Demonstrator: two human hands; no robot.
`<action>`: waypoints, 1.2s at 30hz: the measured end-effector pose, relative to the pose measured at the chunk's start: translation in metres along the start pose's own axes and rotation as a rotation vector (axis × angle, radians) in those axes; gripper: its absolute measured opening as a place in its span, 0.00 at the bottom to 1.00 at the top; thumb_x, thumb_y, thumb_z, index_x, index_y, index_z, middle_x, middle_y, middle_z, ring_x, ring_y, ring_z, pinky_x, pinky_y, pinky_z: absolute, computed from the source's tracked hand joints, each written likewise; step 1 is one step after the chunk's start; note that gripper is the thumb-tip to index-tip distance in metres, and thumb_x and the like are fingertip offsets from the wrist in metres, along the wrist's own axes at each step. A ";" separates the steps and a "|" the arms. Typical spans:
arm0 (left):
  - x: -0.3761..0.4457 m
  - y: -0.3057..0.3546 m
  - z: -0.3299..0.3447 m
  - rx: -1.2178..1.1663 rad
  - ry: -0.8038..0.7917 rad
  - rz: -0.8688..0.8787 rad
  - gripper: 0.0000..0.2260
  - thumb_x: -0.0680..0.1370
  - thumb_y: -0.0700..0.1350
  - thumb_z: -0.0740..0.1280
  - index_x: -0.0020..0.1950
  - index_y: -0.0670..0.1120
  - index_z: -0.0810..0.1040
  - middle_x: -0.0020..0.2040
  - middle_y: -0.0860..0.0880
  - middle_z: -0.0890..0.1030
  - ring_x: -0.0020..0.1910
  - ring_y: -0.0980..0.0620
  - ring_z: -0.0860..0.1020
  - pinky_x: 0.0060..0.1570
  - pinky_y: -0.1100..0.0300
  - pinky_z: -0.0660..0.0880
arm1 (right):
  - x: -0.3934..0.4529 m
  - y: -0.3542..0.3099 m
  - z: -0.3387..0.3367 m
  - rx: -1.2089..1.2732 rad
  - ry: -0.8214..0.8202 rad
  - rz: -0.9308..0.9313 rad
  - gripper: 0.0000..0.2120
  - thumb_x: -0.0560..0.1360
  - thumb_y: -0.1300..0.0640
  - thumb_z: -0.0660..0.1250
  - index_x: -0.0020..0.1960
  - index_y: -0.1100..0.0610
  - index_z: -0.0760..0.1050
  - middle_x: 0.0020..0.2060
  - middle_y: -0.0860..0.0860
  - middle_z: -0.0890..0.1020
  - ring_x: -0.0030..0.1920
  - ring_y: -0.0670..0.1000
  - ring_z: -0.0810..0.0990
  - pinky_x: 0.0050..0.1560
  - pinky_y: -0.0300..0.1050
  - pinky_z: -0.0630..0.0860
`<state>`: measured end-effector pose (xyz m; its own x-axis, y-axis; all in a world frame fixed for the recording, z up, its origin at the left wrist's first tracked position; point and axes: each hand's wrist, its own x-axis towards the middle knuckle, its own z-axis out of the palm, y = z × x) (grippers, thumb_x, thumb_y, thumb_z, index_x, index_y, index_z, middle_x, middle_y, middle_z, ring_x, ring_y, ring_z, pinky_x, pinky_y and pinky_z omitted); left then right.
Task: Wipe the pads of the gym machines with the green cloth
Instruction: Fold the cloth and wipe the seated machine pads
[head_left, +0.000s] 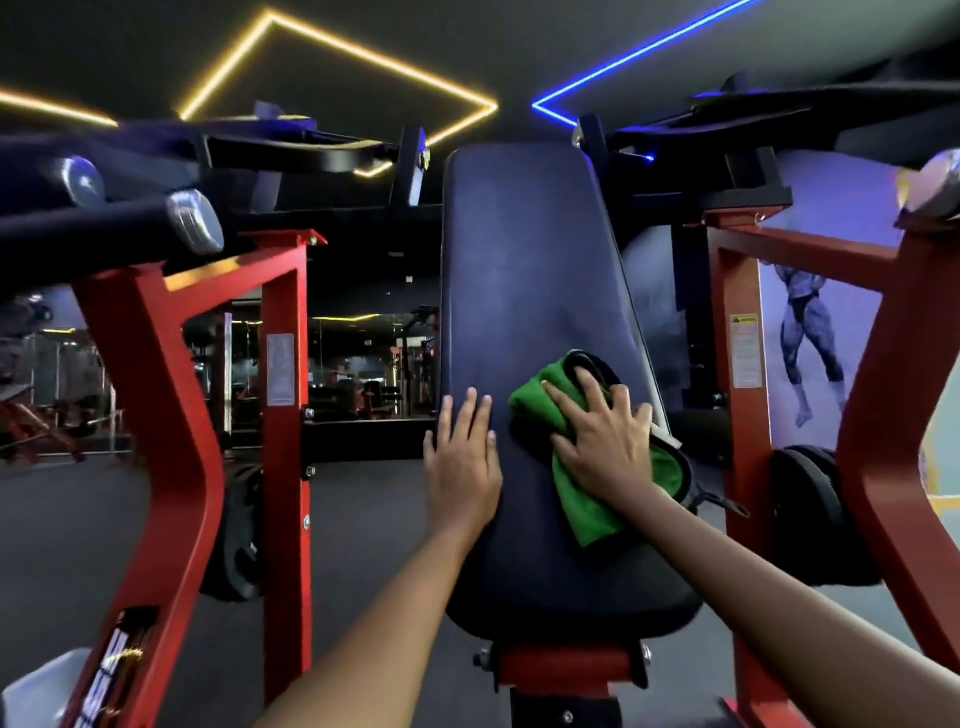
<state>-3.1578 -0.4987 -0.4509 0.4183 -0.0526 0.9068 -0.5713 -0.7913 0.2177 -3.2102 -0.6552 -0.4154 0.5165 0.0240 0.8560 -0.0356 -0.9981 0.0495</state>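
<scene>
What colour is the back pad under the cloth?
Dark navy, almost black, seen in the head view: the back pad, with the green cloth lying on it.

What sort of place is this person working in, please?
A gym, most likely: a padded backrest on a red machine frame, weight plates on pegs, and a bodybuilder mural.

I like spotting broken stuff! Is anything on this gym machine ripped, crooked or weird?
Nothing stands out. The dark back pad looks whole, with no rips showing. The left hand lies flat on it, and the right hand presses the green cloth against its right side. The red frame looks straight.
</scene>
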 end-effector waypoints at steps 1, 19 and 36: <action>-0.001 -0.001 0.003 -0.020 0.036 0.005 0.22 0.79 0.46 0.51 0.73 0.48 0.67 0.75 0.51 0.64 0.76 0.48 0.57 0.68 0.42 0.63 | -0.005 0.003 0.003 0.006 0.009 -0.091 0.28 0.70 0.43 0.59 0.71 0.40 0.66 0.71 0.52 0.68 0.58 0.62 0.71 0.52 0.59 0.69; -0.036 0.007 0.000 0.044 0.014 -0.110 0.23 0.80 0.48 0.48 0.74 0.47 0.64 0.76 0.51 0.61 0.76 0.46 0.55 0.65 0.44 0.65 | -0.026 0.035 0.001 -0.029 -0.001 -0.333 0.29 0.69 0.43 0.59 0.70 0.41 0.67 0.69 0.53 0.70 0.53 0.61 0.73 0.47 0.55 0.71; -0.052 0.008 -0.005 -0.121 0.141 -0.119 0.23 0.77 0.45 0.49 0.66 0.40 0.74 0.69 0.45 0.73 0.70 0.43 0.68 0.63 0.50 0.69 | -0.070 0.015 0.002 0.008 0.029 -0.095 0.31 0.64 0.45 0.72 0.67 0.44 0.72 0.64 0.57 0.75 0.49 0.63 0.74 0.44 0.60 0.74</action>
<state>-3.1881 -0.4995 -0.4941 0.3902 0.1296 0.9116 -0.6078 -0.7074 0.3607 -3.2449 -0.6718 -0.4755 0.4926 0.1200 0.8619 0.0190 -0.9917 0.1272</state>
